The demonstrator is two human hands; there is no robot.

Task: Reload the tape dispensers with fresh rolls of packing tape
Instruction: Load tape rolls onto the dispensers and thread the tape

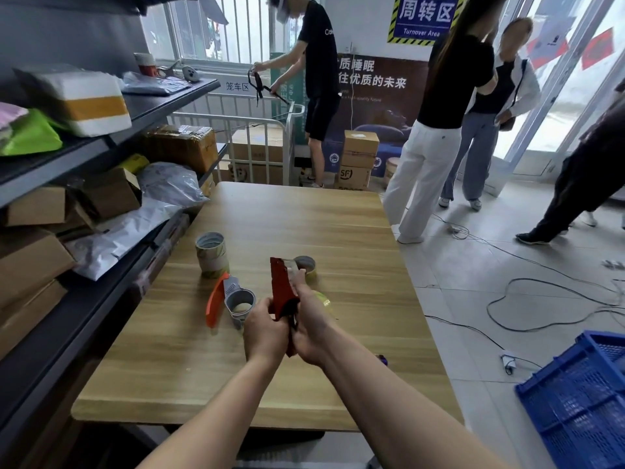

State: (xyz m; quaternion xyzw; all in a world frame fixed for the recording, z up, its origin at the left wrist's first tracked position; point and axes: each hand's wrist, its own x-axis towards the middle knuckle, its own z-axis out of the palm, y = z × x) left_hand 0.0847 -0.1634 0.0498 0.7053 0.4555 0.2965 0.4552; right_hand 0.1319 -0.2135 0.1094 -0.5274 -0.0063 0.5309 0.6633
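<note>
Both my hands hold a red tape dispenser (280,288) upright above the wooden table (304,218). My left hand (265,328) grips its lower body from the left. My right hand (309,324) grips it from the right, fingers reaching up along its side. A roll of tape (306,265) lies flat on the table just behind the dispenser. A stack of tape rolls (212,253) stands to the left. An orange and grey dispenser (228,302) lies on the table left of my hands. Something yellowish-clear (323,299) lies partly hidden behind my right hand.
Dark shelves (142,106) with cardboard boxes and grey mailer bags run along the left. A blue plastic crate (581,397) sits on the floor at right. Cables (541,299) trail over the tiled floor. Several people stand beyond the table, near stacked boxes and a white cage cart.
</note>
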